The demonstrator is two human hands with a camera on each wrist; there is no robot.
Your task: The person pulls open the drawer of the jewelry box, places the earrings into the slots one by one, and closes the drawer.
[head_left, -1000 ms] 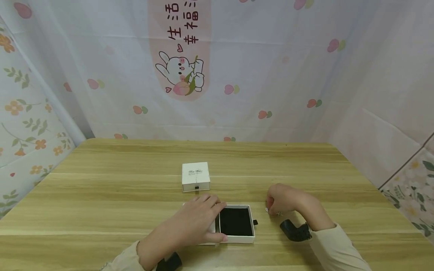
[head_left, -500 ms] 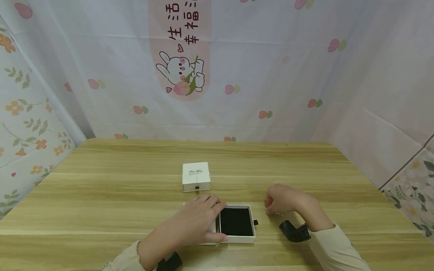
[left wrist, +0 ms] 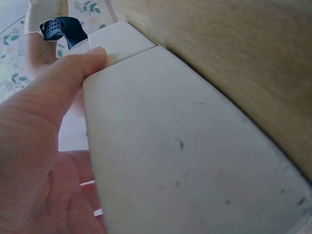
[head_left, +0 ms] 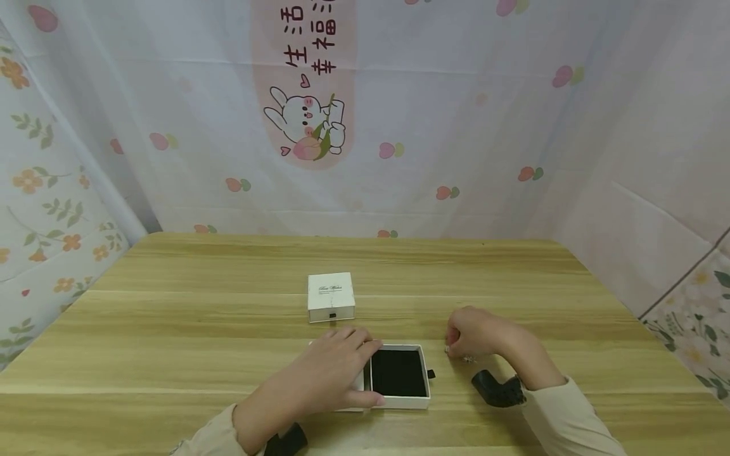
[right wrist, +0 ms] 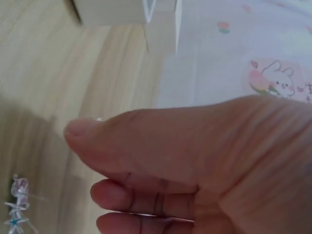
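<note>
My left hand [head_left: 327, 367] grips a white drawer-style gift box from above, thumb on the near side and fingers on the far side. Its tray [head_left: 399, 403] is slid out to the right, showing a black pad [head_left: 398, 373] inside. The outer sleeve [left wrist: 161, 131] fills much of the left wrist view. To the right, my right hand [head_left: 476, 332] pinches a small silvery piece of jewellery [head_left: 447, 349] between thumb and fingers, mostly hidden by them. Beside that hand on the table lies another small piece of jewellery [right wrist: 18, 202] with a pinkish stone and starfish shapes.
A second white box [head_left: 331, 296], lid lettered and drawer closed, stands behind the left hand on the wooden table [head_left: 171, 329]. A black tab [head_left: 431, 374] sticks out from the open tray's right side. Printed cloth [head_left: 456, 114] hangs behind the table.
The right hand has risen very slightly with the pinched jewellery piece, which sits a little higher. My left hand and the open box stay where they were.
</note>
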